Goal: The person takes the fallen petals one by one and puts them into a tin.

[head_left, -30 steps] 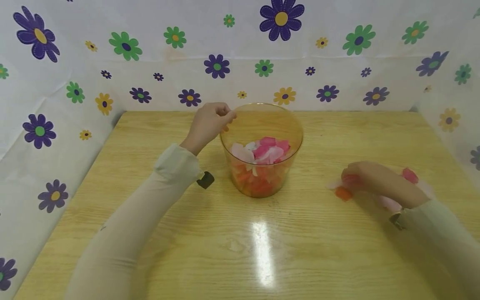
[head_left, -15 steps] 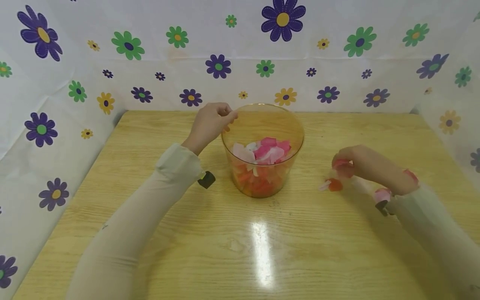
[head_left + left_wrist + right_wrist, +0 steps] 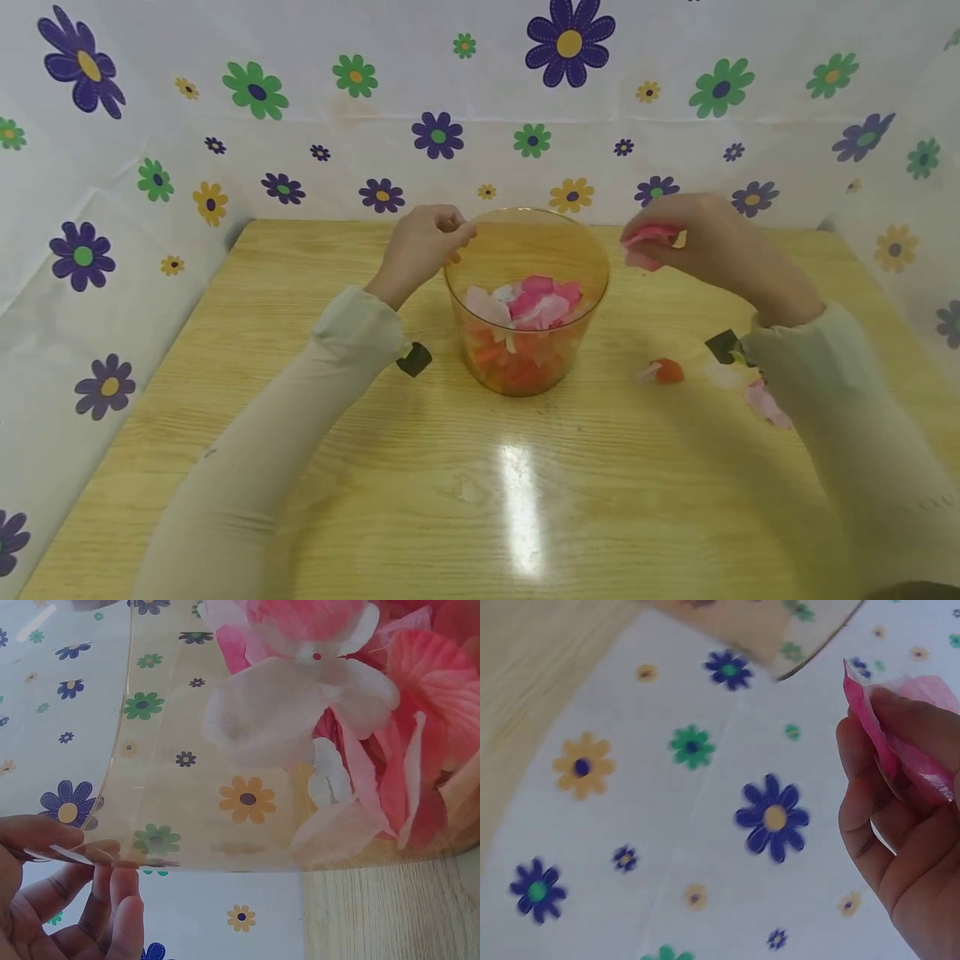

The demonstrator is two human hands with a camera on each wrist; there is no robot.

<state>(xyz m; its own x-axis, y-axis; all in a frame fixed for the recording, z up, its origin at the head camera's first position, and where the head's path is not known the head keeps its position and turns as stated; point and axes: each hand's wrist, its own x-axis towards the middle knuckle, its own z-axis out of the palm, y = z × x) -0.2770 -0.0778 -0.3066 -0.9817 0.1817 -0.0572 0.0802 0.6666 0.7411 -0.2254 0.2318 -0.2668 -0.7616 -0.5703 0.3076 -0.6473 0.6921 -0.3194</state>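
A see-through amber bucket (image 3: 525, 358) stands upright on the table, with pink, white and red fabric petals (image 3: 536, 302) heaped inside. The left hand (image 3: 420, 246) pinches its rim at the upper left. Seen from the left wrist, the thumb lies on the rim's inner side and the fingers (image 3: 124, 907) behind the wall. To the right of the bucket, raised to about rim height, the right hand (image 3: 705, 242) pinches pink petals (image 3: 649, 246) between thumb and fingers. In the right wrist view these pink petals (image 3: 877, 727) look thin and folded; their number cannot be told.
On the table right of the bucket lie an orange-red petal (image 3: 667, 371), a whitish petal (image 3: 722, 375) and a pink petal (image 3: 767, 404), partly beneath the right sleeve (image 3: 832, 400). A flower-printed white cloth (image 3: 480, 83) closes off the back and sides.
The right hand has lifted from the petals on the table, up and leftward toward the bucket, with pink petals in its fingers. The left hand stays on the rim.
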